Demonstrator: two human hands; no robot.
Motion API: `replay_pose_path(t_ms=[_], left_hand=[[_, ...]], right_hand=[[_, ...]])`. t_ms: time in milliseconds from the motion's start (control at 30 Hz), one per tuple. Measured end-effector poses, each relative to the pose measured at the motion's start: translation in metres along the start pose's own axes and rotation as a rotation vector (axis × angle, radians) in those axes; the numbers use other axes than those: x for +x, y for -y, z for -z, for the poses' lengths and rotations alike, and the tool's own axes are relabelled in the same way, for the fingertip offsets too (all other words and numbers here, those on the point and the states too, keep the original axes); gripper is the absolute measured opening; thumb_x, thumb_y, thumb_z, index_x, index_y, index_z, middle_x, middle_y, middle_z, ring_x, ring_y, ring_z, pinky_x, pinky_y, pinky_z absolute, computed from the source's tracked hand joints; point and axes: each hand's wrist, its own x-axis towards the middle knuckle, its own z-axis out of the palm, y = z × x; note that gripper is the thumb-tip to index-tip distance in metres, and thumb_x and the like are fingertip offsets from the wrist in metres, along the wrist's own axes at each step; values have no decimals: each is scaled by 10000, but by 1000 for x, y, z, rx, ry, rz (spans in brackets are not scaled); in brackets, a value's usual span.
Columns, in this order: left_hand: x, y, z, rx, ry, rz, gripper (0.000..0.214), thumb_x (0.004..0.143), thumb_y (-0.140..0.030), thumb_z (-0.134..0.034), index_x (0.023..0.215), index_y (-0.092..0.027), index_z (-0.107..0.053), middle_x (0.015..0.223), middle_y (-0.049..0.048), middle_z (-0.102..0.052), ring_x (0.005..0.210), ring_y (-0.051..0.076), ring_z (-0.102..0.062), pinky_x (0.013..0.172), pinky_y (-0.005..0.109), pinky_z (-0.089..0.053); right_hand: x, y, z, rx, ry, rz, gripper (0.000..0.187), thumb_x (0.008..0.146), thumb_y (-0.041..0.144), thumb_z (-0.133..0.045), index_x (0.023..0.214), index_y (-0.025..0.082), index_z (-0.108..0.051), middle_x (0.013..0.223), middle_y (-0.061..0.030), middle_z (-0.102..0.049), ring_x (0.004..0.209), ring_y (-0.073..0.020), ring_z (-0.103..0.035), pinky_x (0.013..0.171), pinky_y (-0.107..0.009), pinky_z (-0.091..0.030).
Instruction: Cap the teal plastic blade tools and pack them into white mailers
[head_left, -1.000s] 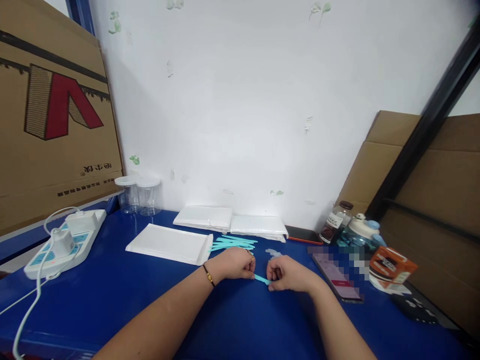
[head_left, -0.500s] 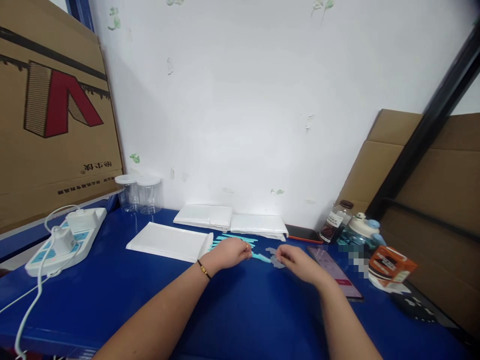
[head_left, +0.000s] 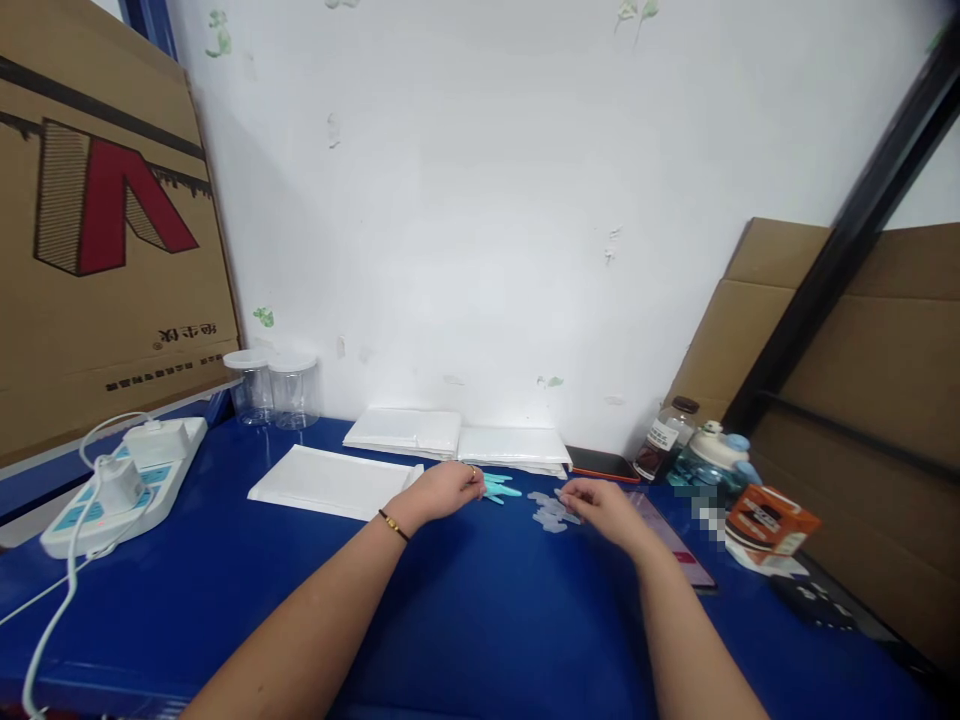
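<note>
My left hand (head_left: 450, 488) is closed, its fingertips at a group of slim turquoise sticks (head_left: 501, 489) on the blue table. Part of the group is hidden behind the hand, and I cannot make out what the fingers hold. To the right, several small clear plastic pieces (head_left: 550, 514) lie in a loose cluster. My right hand (head_left: 604, 508) pinches at the cluster's right edge, with a clear piece at its fingertips. Left of my left hand lies a flat white packet (head_left: 330, 482).
Two white packets (head_left: 405, 432) lie along the wall, beside a dark phone (head_left: 602, 464). A lit phone (head_left: 679, 545), a bottle (head_left: 664, 440), a jug (head_left: 709, 460) and an orange box (head_left: 769, 522) stand or lie at right. A power strip (head_left: 127, 490) and clear jars (head_left: 294, 395) are at left.
My left hand has drawn back left and slightly up, away from the clear pieces, to the turquoise sticks. The turquoise stick that stretched between both hands is no longer there.
</note>
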Motion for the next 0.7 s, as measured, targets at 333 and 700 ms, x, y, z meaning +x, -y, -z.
replay_pose_path(t_ms=[333,700], left_hand=[[3,5,-13,-56,63,-27,214,833,-302,-445,806,-196,-629,833,7,-668,722,134,-566,595,201,-368],[2,5,-12,-98,70,-23,209,827,-281,-443,804,-200,-635,816,-4,-671,712,126,-569,608,200,-374]], right_hand=[[2,-13,-4,-149,8,56,84,691,251,-623,715,189,-673,754,-24,-611,669,-153,-548,604,-237,-400],[3,5,-21,152,162,13,103,763,285,-581,763,183,-567,663,1,-598,562,-116,-504,525,-215,-378]])
